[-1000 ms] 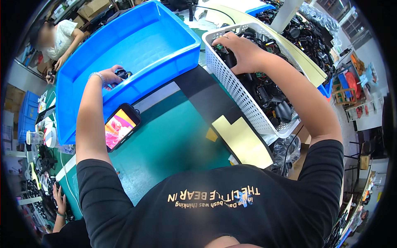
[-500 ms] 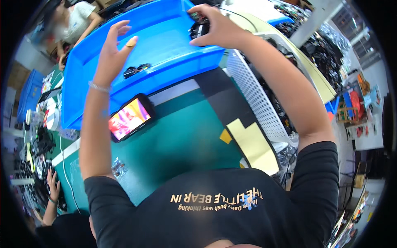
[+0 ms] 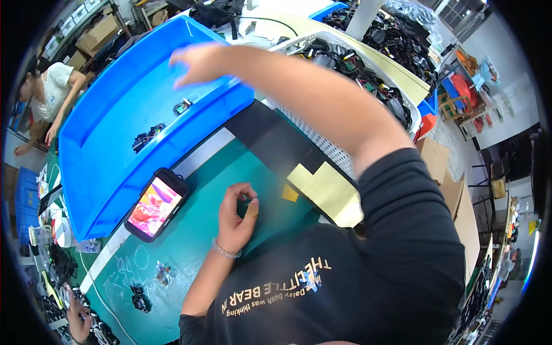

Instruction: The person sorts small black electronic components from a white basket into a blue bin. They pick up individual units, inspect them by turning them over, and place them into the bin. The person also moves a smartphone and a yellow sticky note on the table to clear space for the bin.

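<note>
My right hand (image 3: 200, 63) reaches over the blue plastic bin (image 3: 115, 190). Its thumb and fingers are stretched apart and somewhat blurred, with nothing visible between them. Below it in the bin lies a small black part with a bit of green circuit board (image 3: 183, 107). A larger black part with thin wires (image 3: 148, 138) rests farther left in the same bin. My left hand (image 3: 237, 217) hovers over the green table mat (image 3: 201, 267), fingers loosely curled, thumb apart and nothing seen in it.
A phone (image 3: 155, 205) with a lit screen leans by the bin. A white perforated basket (image 3: 307, 127) of black parts stands right. Yellow paper (image 3: 328, 192) lies nearer. Another black part (image 3: 140, 299) is on the mat. A person (image 3: 54, 92) sits far left; another person's hand (image 3: 78, 317) shows lower left.
My right hand has moved left over the bin and let go of the black part, which now lies inside. My left hand has drawn back from the bin toward my body. The view has shifted.
</note>
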Demonstrator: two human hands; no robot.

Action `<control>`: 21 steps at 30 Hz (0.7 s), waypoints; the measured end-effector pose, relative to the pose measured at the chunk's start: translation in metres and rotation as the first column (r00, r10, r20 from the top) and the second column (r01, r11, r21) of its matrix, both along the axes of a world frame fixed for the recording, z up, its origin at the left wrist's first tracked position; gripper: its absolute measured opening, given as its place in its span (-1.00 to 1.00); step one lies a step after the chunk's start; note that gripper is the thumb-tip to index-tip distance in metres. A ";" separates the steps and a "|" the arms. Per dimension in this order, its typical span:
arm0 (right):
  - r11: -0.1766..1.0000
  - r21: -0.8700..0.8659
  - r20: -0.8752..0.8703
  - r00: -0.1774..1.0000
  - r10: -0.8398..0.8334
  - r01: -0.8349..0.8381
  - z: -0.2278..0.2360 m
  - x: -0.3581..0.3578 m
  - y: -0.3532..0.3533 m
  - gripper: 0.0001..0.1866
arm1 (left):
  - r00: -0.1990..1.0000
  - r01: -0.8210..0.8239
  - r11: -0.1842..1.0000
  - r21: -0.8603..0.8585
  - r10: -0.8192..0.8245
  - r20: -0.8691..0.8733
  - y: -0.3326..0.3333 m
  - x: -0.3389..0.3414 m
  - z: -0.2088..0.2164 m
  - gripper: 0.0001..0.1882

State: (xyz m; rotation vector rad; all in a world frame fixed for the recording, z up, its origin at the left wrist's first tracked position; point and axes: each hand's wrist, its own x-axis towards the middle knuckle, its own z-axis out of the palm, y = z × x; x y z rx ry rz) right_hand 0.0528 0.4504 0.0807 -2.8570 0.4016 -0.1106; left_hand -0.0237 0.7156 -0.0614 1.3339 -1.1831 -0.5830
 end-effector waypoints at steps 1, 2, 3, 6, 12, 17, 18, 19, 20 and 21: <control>0.999 -0.005 0.291 0.955 0.051 -0.052 0.012 -0.034 -0.016 -0.43 | 0.999 0.020 0.999 0.026 -0.019 -0.037 0.001 0.001 -0.003 -0.73; 0.983 -0.167 0.360 0.923 0.138 -0.081 0.013 -0.064 -0.062 -0.39 | 0.994 0.068 0.997 0.039 -0.065 -0.085 -0.003 0.001 -0.009 -0.76; 0.988 -0.143 0.198 0.980 -0.022 0.051 0.034 -0.100 -0.049 -0.42 | 0.991 0.065 0.995 0.070 -0.056 -0.123 0.002 0.007 -0.016 -0.78; 0.979 -0.124 -0.165 0.969 -0.184 0.164 0.023 -0.192 -0.074 -0.40 | 0.940 0.032 0.999 0.028 -0.021 -0.340 -0.007 0.003 -0.020 -0.78; 0.960 -0.270 -0.003 0.997 -0.076 0.072 -0.015 -0.223 -0.067 -0.60 | 0.949 -0.003 0.998 0.062 0.022 -0.314 -0.005 -0.001 -0.013 -0.83; 0.981 -0.181 0.360 0.933 -0.007 0.077 -0.009 -0.236 -0.083 -0.63 | 0.958 0.003 0.999 0.051 0.011 -0.286 -0.010 -0.003 -0.004 -0.81; 0.988 -0.100 0.411 0.909 -0.067 0.118 -0.003 -0.237 -0.080 -0.62 | 0.961 0.004 1.000 0.030 0.005 -0.277 -0.016 -0.002 0.002 -0.80; 0.993 -0.009 0.461 0.881 -0.103 0.121 0.002 -0.239 -0.084 -0.61 | 0.963 0.005 1.000 0.008 -0.003 -0.269 -0.024 -0.001 0.009 -0.79; 0.988 0.125 0.493 0.859 -0.137 0.086 0.007 -0.238 -0.085 -0.62 | 0.964 0.015 1.000 -0.013 -0.018 -0.264 -0.033 0.000 0.018 -0.78; 0.966 0.256 0.516 0.840 -0.168 0.036 0.018 -0.229 -0.077 -0.63 | 0.965 0.016 0.999 -0.032 -0.023 -0.260 -0.042 0.002 0.029 -0.76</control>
